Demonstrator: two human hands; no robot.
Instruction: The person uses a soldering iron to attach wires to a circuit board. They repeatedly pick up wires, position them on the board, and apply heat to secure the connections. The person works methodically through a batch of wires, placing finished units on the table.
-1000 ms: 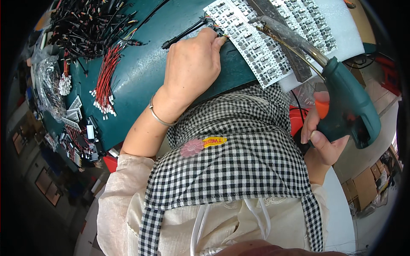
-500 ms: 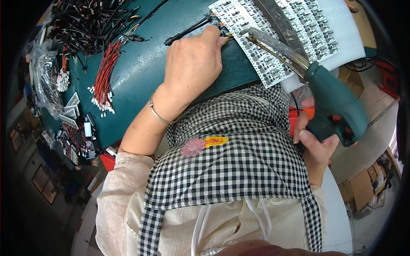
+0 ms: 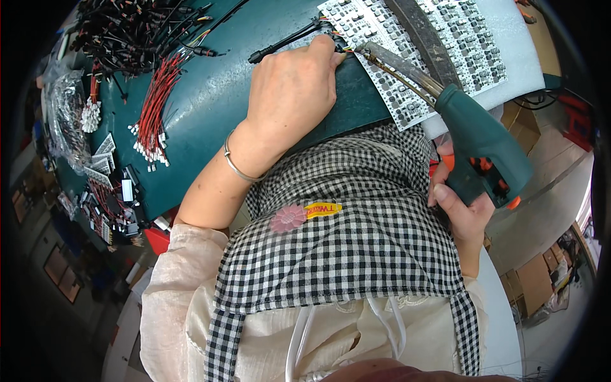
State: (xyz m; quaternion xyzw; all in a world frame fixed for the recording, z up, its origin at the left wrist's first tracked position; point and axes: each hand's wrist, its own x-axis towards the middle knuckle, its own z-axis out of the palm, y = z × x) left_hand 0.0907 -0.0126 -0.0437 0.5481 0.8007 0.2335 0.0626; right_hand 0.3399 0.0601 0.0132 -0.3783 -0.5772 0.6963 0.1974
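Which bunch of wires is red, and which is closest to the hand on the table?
The red wire bundle is both: it lies nearer the left hand than the black tangled pile.

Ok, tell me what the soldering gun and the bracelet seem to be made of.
Soldering gun: body looks like matte green plastic, moulded with orange buttons; its barrel looks like dull, darkened metal. Bracelet: probably polished metal, a thin silvery band with a glint.

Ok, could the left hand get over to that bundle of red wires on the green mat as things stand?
Probably yes. The left hand rests on the green mat, and the red wires lie just to its left with bare mat between, though its fingers pin a black cable.
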